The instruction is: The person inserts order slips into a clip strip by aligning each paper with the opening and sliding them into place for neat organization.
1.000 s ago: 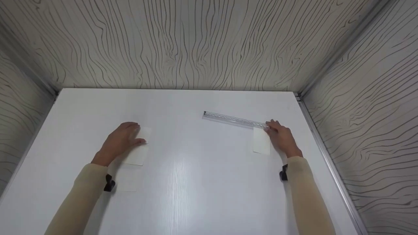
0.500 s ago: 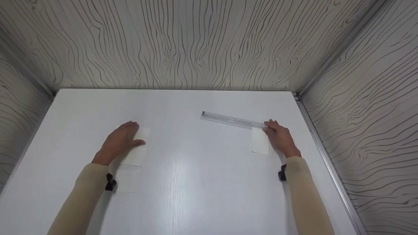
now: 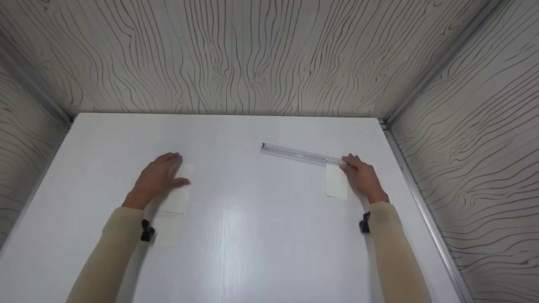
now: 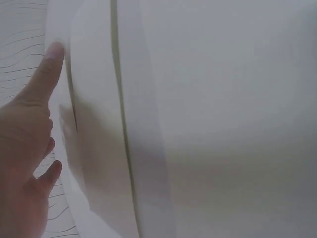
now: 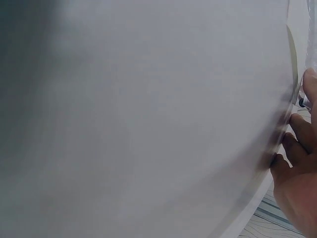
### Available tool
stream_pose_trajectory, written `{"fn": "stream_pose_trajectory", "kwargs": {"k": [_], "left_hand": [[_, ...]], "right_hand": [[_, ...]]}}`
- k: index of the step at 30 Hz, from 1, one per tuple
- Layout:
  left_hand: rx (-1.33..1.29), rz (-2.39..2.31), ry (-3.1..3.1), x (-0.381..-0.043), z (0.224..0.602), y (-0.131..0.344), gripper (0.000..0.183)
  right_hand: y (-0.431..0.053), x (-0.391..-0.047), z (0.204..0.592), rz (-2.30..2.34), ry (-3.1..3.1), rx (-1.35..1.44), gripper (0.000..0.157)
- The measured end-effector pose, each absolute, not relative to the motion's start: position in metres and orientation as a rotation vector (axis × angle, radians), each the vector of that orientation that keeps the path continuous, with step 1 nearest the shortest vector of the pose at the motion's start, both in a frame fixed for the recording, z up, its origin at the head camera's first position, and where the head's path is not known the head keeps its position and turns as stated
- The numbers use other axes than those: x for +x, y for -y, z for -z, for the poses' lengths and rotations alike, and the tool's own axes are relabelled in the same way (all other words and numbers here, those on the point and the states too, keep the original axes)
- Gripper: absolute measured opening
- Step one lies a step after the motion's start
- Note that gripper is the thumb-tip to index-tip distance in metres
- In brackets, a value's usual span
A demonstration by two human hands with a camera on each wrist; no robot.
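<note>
Head view: your two hands are well apart over a white table [image 3: 252, 202], each with a pale sheet nearby.
Left hand: your left hand [image 3: 156, 177] is spread, its fingers together and the thumb standing wide of them. It lies across the left part of the upper left sheet [image 3: 174, 201], with your thumb reaching toward that sheet's right edge. Whether it is one sheet or two overlapping there, you cannot tell.
Lower left sheet: the lower left sheet [image 3: 166, 231] lies just nearer you, faint against the tabletop.
Right hand: your right hand [image 3: 363, 179] is narrow, pinching the right end of the clear strip between thumb and fingers.
Clear strip: the clear strip [image 3: 301, 154] slants across the right half of the table, its far left end pointing toward the back wall [image 3: 236, 54].
Right sheet: the right sheet [image 3: 336, 184] lies just below the strip's right end, beside your thumb.
Wrists: a small black device [image 3: 147, 230] sits at your left sleeve [image 3: 111, 248].
</note>
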State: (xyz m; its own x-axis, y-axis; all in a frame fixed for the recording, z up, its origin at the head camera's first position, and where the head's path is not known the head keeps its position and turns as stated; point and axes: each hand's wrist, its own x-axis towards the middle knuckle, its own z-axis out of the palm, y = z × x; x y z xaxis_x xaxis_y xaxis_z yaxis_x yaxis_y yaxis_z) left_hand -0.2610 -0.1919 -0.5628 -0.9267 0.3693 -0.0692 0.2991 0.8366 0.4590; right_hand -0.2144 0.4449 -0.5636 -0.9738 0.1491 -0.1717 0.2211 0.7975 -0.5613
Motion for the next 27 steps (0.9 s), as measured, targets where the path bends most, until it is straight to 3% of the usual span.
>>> {"fn": "stream_pose_trajectory", "kwargs": {"k": [27], "left_hand": [[0.584, -0.552, -2.938, -0.2584, 0.5622, 0.1874, 0.083]], "right_hand": [[-0.4456, -0.2146, 0.5621, 0.920, -2.862, 0.279, 0.056]]}}
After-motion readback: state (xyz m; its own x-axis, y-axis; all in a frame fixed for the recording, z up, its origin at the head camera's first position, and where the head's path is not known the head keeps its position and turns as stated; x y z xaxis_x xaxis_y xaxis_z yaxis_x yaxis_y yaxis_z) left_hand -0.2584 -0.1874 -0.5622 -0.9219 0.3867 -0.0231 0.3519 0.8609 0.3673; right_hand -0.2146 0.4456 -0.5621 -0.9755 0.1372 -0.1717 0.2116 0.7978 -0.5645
